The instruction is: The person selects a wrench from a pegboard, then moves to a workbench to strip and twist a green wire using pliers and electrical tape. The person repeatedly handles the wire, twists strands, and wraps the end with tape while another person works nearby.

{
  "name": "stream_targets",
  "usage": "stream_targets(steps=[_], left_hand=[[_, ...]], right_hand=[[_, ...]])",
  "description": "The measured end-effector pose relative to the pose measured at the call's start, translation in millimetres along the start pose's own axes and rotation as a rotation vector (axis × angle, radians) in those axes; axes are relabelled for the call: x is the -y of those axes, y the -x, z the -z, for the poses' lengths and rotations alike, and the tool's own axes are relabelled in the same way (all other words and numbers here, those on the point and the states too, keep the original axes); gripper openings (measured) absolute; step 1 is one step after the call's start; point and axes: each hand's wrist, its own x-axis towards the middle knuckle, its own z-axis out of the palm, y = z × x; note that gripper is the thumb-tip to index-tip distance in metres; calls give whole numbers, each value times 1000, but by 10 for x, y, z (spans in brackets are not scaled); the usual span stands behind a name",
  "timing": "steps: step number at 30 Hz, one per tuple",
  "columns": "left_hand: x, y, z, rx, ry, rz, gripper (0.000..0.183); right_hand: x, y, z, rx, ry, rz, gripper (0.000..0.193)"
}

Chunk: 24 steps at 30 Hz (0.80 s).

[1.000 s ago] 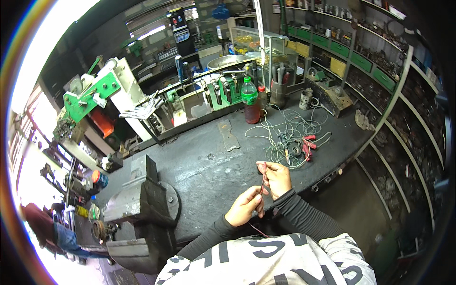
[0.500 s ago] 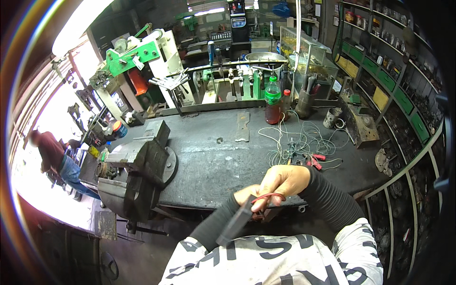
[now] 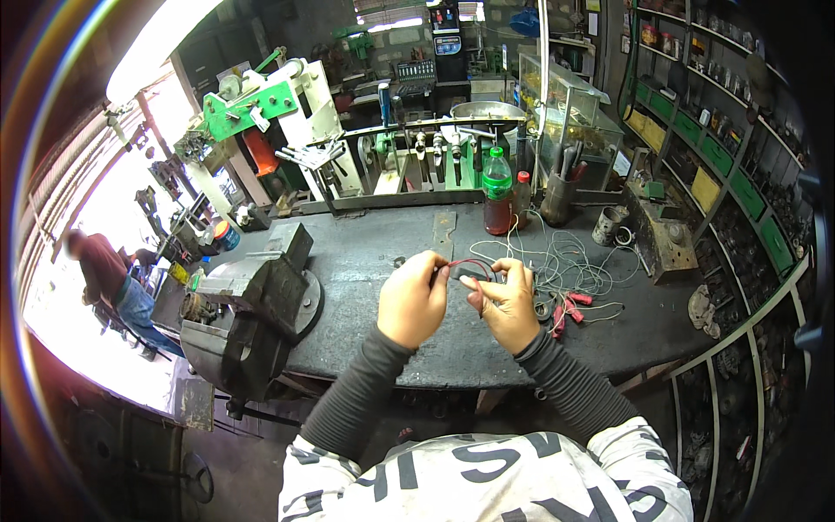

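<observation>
Both hands are raised over the near part of the workbench, close together. My left hand (image 3: pixel 413 300) is closed, its thumb and forefinger pinching one end of a thin red wire (image 3: pixel 470 262). My right hand (image 3: pixel 507 304) is closed too, its fingers gripping a small dark piece (image 3: pixel 468 273) beside the wire. What kind of piece that is, I cannot make out, and the fingers partly hide it. Just right of my right hand lie red-handled clips (image 3: pixel 574 306) and a tangle of thin pale wires (image 3: pixel 591 261).
A large bench vise (image 3: pixel 252 296) stands at the left of the dark workbench (image 3: pixel 348 348). Behind my hands are a green-capped bottle (image 3: pixel 497 196), a flat metal plate (image 3: pixel 444 230) and a tool holder (image 3: pixel 558 200). Shelves (image 3: pixel 722 148) line the right. A person (image 3: pixel 113 283) stands far left.
Both hands have moved forward and up from near my body to over the bench, and apart from each other. The dark flat object that hung blurred below them no longer shows there.
</observation>
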Motion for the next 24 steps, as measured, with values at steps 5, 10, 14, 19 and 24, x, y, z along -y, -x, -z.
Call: stream_targets(steps=[5, 10, 14, 19, 24], left_hand=[[-150, 409, -175, -166, 92, 5, 6], [-162, 894, -398, -93, 136, -2, 14], [-97, 1039, -497, -10, 48, -117, 30], [-102, 993, -426, -128, 154, 45, 49], [-22, 662, -339, 146, 197, -29, 73]], right_hand=[[-212, 211, -284, 83, -720, -392, 38], [71, 139, -92, 192, -1408, -1040, 47], [-80, 245, -260, 179, -1387, -1003, 31], [-172, 290, -392, 252, -1028, -660, 13], [-118, 289, -294, 391, -841, -434, 18]])
